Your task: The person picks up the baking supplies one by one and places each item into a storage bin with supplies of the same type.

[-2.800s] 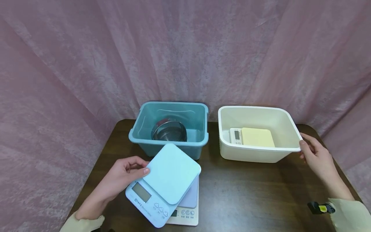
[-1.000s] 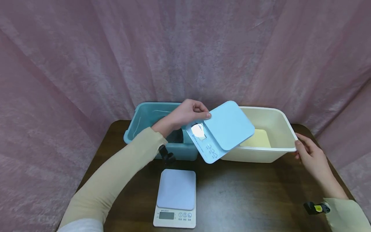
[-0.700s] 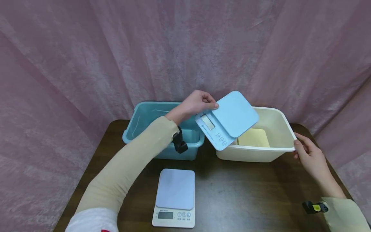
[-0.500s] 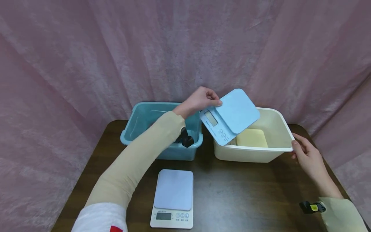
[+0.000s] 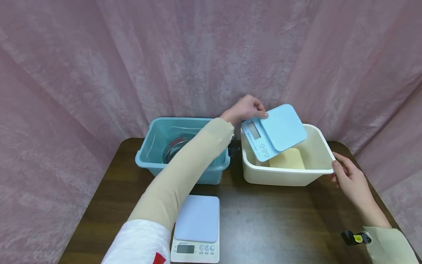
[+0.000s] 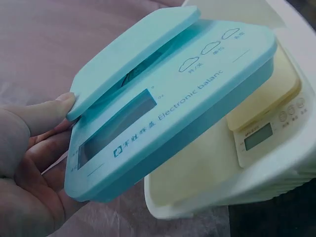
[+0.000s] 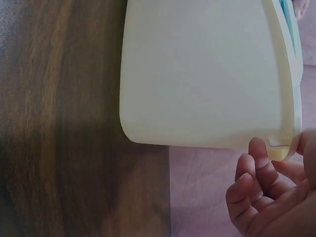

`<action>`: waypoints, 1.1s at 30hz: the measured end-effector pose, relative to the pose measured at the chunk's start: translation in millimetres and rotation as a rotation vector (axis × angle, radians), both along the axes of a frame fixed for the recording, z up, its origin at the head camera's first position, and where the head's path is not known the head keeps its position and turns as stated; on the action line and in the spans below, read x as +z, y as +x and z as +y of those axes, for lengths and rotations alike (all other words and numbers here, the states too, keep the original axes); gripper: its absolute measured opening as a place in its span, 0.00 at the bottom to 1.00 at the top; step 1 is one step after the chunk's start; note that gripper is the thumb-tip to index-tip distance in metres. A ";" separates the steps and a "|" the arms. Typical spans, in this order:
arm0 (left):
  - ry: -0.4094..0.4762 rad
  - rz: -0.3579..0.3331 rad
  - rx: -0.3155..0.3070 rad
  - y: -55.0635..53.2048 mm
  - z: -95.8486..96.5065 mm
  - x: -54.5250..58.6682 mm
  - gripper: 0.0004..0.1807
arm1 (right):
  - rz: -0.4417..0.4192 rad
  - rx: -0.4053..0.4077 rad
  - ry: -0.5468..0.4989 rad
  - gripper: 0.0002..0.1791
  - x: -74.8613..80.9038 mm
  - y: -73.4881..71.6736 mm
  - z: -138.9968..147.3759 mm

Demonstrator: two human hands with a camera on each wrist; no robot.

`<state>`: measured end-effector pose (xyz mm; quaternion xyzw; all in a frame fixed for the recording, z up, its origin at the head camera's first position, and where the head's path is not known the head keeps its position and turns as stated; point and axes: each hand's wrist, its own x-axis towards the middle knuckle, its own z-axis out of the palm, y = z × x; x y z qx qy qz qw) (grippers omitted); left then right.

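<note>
A light-blue kitchen scale (image 5: pixel 284 127) hangs tilted over the white bin (image 5: pixel 280 177), pinched at its left edge by my left hand (image 5: pixel 246 110). Close up in the left wrist view, the thumb lies on top of the blue scale (image 6: pixel 168 113) and the fingers are beneath it. Inside the bin lies a scale with a yellow platform (image 5: pixel 288 160), partly covered by the blue one. My right hand (image 5: pixel 351 179) grips the bin's right rim, thumb inside and fingers outside; the right wrist view shows the fingers (image 7: pixel 264 182) curled at the bin's corner.
Left of the white bin stands a blue bin (image 5: pixel 158 154) with a dark round, glassy-looking container (image 5: pixel 174 148) in it. A scale with a pale lilac platform (image 5: pixel 197 220) lies on the dark wooden table (image 5: pixel 263 220), partly behind the left arm. A pink curtain (image 5: pixel 211 55) hangs behind.
My left hand has lifted the blue scale off the lilac one and carried it right, past the blue bin, to above the white bin. The right hand keeps its grip on the rim.
</note>
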<state>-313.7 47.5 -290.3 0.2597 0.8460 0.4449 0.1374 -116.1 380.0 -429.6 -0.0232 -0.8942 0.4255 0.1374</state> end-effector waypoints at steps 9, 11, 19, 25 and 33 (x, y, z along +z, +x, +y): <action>-0.147 0.041 -0.049 0.4 31.4 -8.4 0.06 | 0.006 0.006 -0.003 0.26 1.4 4.7 0.2; -0.178 0.037 -0.058 1.1 37.8 -13.3 0.06 | 0.009 0.004 -0.004 0.26 1.7 5.3 0.9; -0.179 0.001 -0.070 6.0 50.7 -30.2 0.08 | 0.003 0.011 0.021 0.25 3.8 11.0 -1.5; -0.205 0.033 -0.072 9.7 61.5 -39.2 0.08 | -0.007 -0.002 0.029 0.25 5.6 12.8 -2.4; -0.277 0.084 -0.094 14.6 69.6 -50.5 0.07 | 0.000 0.002 0.010 0.24 7.1 14.9 -5.1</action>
